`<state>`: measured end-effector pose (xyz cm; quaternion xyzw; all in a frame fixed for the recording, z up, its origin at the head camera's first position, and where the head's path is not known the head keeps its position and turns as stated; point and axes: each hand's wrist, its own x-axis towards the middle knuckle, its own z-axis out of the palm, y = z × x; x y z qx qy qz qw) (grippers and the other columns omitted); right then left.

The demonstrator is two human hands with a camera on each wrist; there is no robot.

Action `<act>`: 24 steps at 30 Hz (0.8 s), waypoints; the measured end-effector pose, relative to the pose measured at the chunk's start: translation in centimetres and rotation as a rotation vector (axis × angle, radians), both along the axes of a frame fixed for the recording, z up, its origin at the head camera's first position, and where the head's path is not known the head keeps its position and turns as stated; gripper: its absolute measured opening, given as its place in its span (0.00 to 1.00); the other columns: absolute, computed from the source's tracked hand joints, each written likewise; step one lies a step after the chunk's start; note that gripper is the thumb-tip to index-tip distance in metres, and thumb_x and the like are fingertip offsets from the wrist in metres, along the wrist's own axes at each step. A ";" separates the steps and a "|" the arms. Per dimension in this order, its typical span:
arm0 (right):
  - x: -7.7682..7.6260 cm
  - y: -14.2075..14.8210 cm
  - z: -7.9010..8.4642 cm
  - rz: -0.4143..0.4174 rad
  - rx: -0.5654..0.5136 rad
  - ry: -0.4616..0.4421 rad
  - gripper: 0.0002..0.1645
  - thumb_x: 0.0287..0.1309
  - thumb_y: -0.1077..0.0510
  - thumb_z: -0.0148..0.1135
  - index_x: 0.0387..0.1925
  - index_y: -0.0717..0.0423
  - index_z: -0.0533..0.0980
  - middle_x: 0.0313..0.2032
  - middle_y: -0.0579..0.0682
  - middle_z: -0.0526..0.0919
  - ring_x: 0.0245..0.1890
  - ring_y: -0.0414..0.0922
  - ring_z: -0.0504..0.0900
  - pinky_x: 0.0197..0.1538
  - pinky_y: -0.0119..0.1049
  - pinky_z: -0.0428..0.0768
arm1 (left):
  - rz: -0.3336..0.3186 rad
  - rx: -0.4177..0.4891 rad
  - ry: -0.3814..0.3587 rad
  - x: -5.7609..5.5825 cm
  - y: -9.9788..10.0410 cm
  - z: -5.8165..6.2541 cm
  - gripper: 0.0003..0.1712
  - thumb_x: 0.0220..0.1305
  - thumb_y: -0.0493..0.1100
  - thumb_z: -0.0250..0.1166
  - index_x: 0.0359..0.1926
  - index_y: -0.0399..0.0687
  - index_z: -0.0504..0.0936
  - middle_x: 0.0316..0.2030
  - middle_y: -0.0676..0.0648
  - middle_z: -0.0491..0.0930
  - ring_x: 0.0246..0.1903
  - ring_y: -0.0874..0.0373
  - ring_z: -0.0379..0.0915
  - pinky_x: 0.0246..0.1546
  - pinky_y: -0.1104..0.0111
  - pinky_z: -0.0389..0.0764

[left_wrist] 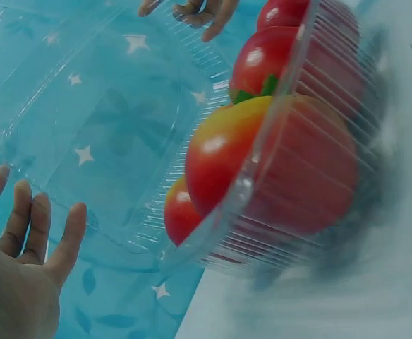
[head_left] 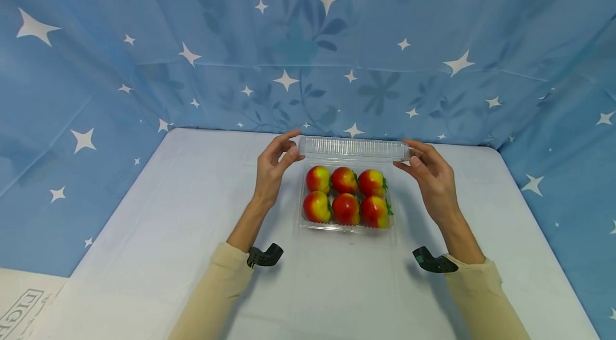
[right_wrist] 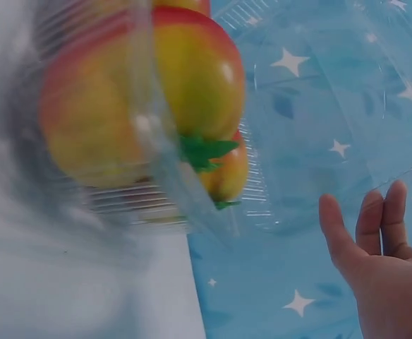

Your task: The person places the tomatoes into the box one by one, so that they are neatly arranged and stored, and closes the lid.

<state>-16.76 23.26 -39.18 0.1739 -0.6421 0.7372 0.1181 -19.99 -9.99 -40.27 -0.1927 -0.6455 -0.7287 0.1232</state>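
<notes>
A clear plastic fruit box (head_left: 347, 228) stands on the table, with several red-and-yellow fruits (head_left: 346, 208) with green leaves in two rows. Its hinged clear lid (head_left: 353, 148) is raised along the far side. My left hand (head_left: 274, 169) holds the lid's left end, thumb and index finger spread across it. At the opposite end, my right hand (head_left: 433, 182) holds the lid in a matching way. The wrist views show the left hand's fingers (left_wrist: 68, 240) and the right hand's fingers (right_wrist: 340, 229) at the lid's edge, their exact contact hard to make out.
The white table (head_left: 192, 190) meets a blue star-patterned curtain (head_left: 308, 35) at the back and both sides. A dark wrist strap (head_left: 264, 255) is on the left wrist, another strap (head_left: 435, 261) on the right. Printed white material (head_left: 24, 302) shows at the lower left.
</notes>
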 end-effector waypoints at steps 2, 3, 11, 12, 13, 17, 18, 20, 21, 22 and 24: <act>0.1 0.1 -0.2 -0.003 0.023 -0.002 0.24 0.73 0.66 0.51 0.66 0.72 0.70 0.51 0.53 0.79 0.54 0.49 0.80 0.62 0.32 0.84 | -0.004 -0.023 -0.007 0.2 -0.1 -0.2 0.24 0.73 0.44 0.62 0.65 0.40 0.79 0.38 0.50 0.77 0.44 0.43 0.75 0.57 0.58 0.87; 0.2 0.1 -0.3 -0.003 0.031 -0.002 0.24 0.72 0.66 0.51 0.66 0.71 0.71 0.52 0.54 0.80 0.54 0.50 0.81 0.62 0.32 0.84 | -0.008 -0.036 -0.011 0.3 -0.2 -0.3 0.24 0.72 0.45 0.62 0.65 0.41 0.79 0.39 0.51 0.76 0.45 0.43 0.75 0.58 0.60 0.87; 0.9 0.6 -1.1 0.025 0.077 0.006 0.22 0.69 0.68 0.50 0.62 0.66 0.73 0.56 0.56 0.76 0.57 0.52 0.78 0.63 0.30 0.80 | -0.103 -0.111 -0.021 0.9 -0.9 -1.0 0.28 0.70 0.47 0.62 0.68 0.42 0.76 0.44 0.47 0.74 0.55 0.43 0.73 0.61 0.69 0.82; 1.0 0.6 -1.2 0.031 0.081 0.001 0.22 0.69 0.69 0.49 0.63 0.68 0.73 0.56 0.56 0.76 0.58 0.52 0.77 0.63 0.31 0.79 | -0.113 -0.119 -0.023 0.9 -1.0 -1.1 0.29 0.70 0.47 0.62 0.68 0.42 0.76 0.46 0.46 0.73 0.55 0.44 0.72 0.61 0.70 0.82; 1.1 0.7 -1.2 0.032 0.088 -0.005 0.22 0.69 0.69 0.50 0.62 0.69 0.72 0.57 0.57 0.75 0.58 0.52 0.76 0.62 0.31 0.79 | -0.121 -0.127 -0.025 1.0 -1.1 -1.2 0.29 0.70 0.48 0.63 0.69 0.42 0.76 0.47 0.45 0.73 0.55 0.45 0.72 0.60 0.71 0.82; 1.3 0.9 -1.4 0.029 0.127 -0.032 0.23 0.67 0.69 0.51 0.62 0.71 0.71 0.57 0.55 0.74 0.58 0.50 0.74 0.61 0.30 0.78 | -0.144 -0.163 -0.050 1.1 -1.5 -1.4 0.31 0.69 0.47 0.64 0.70 0.43 0.75 0.52 0.38 0.73 0.56 0.51 0.70 0.60 0.72 0.80; 1.3 1.0 -1.5 0.031 0.139 -0.033 0.23 0.67 0.69 0.52 0.62 0.70 0.72 0.57 0.54 0.75 0.59 0.49 0.73 0.61 0.29 0.77 | -0.151 -0.171 -0.058 1.2 -1.6 -1.5 0.31 0.69 0.46 0.64 0.70 0.43 0.74 0.54 0.37 0.73 0.57 0.51 0.70 0.62 0.71 0.80; 1.3 1.1 -1.6 0.037 0.150 -0.034 0.23 0.66 0.69 0.53 0.62 0.67 0.72 0.58 0.52 0.75 0.59 0.48 0.72 0.62 0.28 0.77 | -0.161 -0.191 -0.075 1.2 -1.7 -1.6 0.32 0.68 0.44 0.65 0.71 0.43 0.73 0.57 0.34 0.72 0.59 0.51 0.69 0.66 0.66 0.79; 1.3 1.2 -1.7 0.043 0.154 -0.032 0.23 0.66 0.69 0.53 0.62 0.66 0.73 0.58 0.51 0.75 0.59 0.47 0.72 0.63 0.27 0.76 | -0.167 -0.201 -0.082 1.2 -1.8 -1.6 0.32 0.68 0.43 0.65 0.72 0.44 0.73 0.59 0.33 0.71 0.60 0.50 0.68 0.69 0.62 0.78; 1.2 1.2 -1.8 0.049 0.154 -0.032 0.24 0.65 0.70 0.54 0.62 0.65 0.73 0.58 0.51 0.75 0.60 0.47 0.72 0.64 0.27 0.76 | -0.171 -0.210 -0.088 1.2 -1.9 -1.7 0.33 0.67 0.42 0.65 0.72 0.45 0.72 0.60 0.33 0.71 0.60 0.49 0.68 0.71 0.58 0.77; 1.2 1.4 -1.9 0.062 0.162 -0.028 0.24 0.65 0.70 0.54 0.63 0.64 0.73 0.59 0.50 0.75 0.60 0.48 0.73 0.65 0.26 0.76 | -0.182 -0.221 -0.097 1.2 -2.0 -1.9 0.34 0.67 0.41 0.66 0.73 0.45 0.71 0.63 0.32 0.70 0.63 0.47 0.67 0.73 0.48 0.73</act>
